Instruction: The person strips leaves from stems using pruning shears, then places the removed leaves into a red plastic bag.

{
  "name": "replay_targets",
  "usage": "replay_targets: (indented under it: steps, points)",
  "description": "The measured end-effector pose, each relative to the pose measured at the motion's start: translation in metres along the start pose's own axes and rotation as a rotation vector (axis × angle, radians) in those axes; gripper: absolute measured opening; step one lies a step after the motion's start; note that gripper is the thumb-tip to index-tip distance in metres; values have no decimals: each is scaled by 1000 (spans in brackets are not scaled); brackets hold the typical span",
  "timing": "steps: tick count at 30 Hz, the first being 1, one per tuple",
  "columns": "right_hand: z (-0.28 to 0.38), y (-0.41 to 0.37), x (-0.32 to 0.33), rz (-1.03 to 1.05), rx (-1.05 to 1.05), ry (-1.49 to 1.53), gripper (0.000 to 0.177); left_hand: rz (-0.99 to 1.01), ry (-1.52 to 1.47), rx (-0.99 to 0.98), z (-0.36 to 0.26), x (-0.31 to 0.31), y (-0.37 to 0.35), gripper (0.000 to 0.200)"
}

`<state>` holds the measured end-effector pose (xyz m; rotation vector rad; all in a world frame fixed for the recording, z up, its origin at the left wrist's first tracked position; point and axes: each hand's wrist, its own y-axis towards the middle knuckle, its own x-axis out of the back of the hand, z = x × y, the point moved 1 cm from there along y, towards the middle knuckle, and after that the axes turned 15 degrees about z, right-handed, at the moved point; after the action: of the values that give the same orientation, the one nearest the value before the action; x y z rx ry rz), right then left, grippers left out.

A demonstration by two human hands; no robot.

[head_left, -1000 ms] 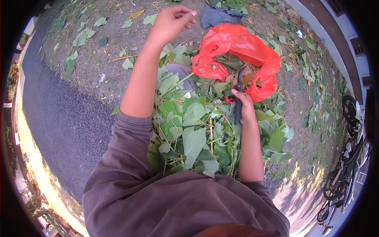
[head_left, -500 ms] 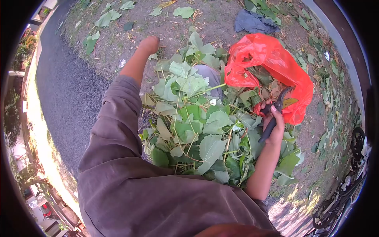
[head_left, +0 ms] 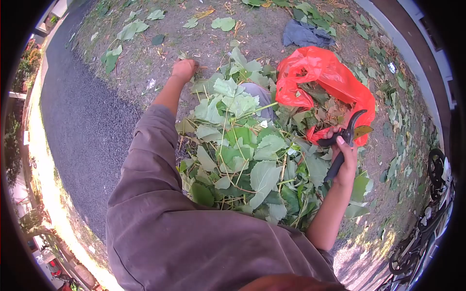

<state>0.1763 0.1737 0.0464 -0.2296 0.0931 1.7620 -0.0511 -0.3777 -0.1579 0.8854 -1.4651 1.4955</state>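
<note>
My right hand (head_left: 345, 157) is wrapped round a pair of pruning shears (head_left: 345, 139), whose dark curved blade points up beside the red plastic bag (head_left: 324, 62). Dry leaves fill the bag's open mouth, and my fingertips are close to its lower edge. At the upper left, my left hand (head_left: 185, 69) is closed near the ground, with a bit of leaf by its knuckles. Its fingertips are hidden, so I cannot make out what they hold. Between my arms lies a big heap of cut green leaves and stems (head_left: 262, 179), covering my lap.
A crumpled blue-grey cloth (head_left: 307, 35) lies beyond the bag. Loose leaves (head_left: 132, 30) are scattered over the dirt. Dark asphalt (head_left: 80, 136) runs along the left, a pale kerb (head_left: 405, 48) along the right. Bicycle parts (head_left: 432, 194) stand at the lower right.
My left hand has moved slightly down and turned near the ground. The shears in my right hand have shifted a little right, their blade standing more upright. The view has shifted slightly.
</note>
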Motion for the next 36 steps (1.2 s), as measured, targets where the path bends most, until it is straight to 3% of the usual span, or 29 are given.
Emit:
replay_targets:
  steps: [3,5,6,8,10,12,14,16,17,20,24,28,33,36]
  points:
    - [6,-1,0,38,54,-9,38,-188,-63,-97,-25,26,-15,24]
    - [12,3,-5,46,93,51,38,-387,-338,-214,-54,68,-35,29]
    - [14,7,-9,51,133,111,37,-391,-331,-220,-71,92,-46,29]
    - [5,17,-8,73,118,103,36,-414,-582,-435,-113,144,-77,33]
    - [-11,23,-5,99,82,63,33,-275,-681,-496,-170,199,-131,33]
    - [-35,29,-4,70,49,24,29,-287,-684,-635,-219,220,-166,34]
    - [-58,31,-1,2,49,12,30,-285,-693,-775,-263,221,-173,34]
    - [-74,33,0,-68,63,46,30,-509,-541,-964,-299,210,-171,34]
    - [-79,34,1,-108,78,66,31,-501,-529,-989,-314,207,-172,34]
    - [-92,38,12,-120,86,145,32,-7,-800,-827,-352,194,-173,34]
    - [-90,38,17,-75,47,292,33,-2,-1108,-920,-383,162,-165,23]
    - [-98,41,15,-55,-11,275,36,-82,-1122,-840,-398,147,-170,19]
    - [-91,36,16,-95,-54,301,41,-303,-1065,-975,-408,124,-160,15]
    - [-92,36,17,-118,-80,363,42,-177,-1119,-951,-406,122,-161,15]
